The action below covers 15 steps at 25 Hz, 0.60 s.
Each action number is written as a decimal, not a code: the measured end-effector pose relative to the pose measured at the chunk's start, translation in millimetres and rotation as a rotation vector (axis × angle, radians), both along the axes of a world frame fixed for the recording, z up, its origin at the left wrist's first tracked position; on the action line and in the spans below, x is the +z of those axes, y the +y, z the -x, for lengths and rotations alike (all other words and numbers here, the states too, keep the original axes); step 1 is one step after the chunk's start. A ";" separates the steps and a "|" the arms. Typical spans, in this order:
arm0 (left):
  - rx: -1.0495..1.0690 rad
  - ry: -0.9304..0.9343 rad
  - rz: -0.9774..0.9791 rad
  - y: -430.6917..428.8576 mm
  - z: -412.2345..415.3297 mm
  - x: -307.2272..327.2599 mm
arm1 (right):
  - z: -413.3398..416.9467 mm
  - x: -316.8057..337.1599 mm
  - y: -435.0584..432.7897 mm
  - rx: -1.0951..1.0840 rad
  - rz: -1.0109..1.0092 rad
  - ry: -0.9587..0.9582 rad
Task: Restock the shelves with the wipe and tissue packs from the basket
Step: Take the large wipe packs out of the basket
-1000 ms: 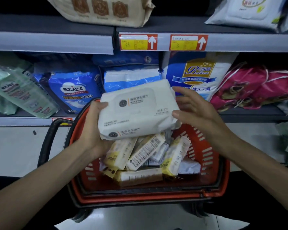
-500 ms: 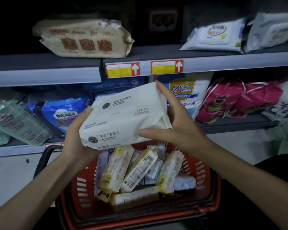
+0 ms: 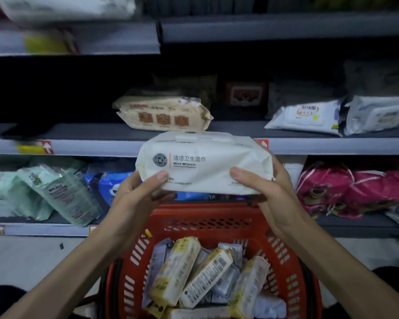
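Holding item: white wet wipes pack, gripped at both ends by left hand and right hand, fingers closed on it, above red basket of tissue packs, level with the middle shelf edge.

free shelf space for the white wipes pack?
Bare board on the middle shelf between the beige pack and the white packs at right, just above the held wet wipes pack; more bare board left of the beige pack. The lower shelf is crowded.
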<state>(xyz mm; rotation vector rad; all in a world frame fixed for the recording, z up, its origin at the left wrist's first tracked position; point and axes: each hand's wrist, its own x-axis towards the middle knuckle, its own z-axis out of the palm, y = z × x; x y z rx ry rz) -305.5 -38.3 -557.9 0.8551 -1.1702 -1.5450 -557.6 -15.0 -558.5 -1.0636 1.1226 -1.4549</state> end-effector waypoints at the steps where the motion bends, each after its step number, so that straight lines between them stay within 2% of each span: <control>1: 0.026 0.007 0.036 1.1 -3.3 10.1 | -5.1 11.8 2.6 -0.021 0.020 0.002; 10: 0.249 -0.082 0.426 -17.8 -59.9 141.1 | -61.7 159.4 -11.4 0.004 0.372 0.104; 15: 0.326 -0.130 0.546 -46.6 -92.2 218.7 | -103.4 228.6 -48.5 0.012 0.541 0.190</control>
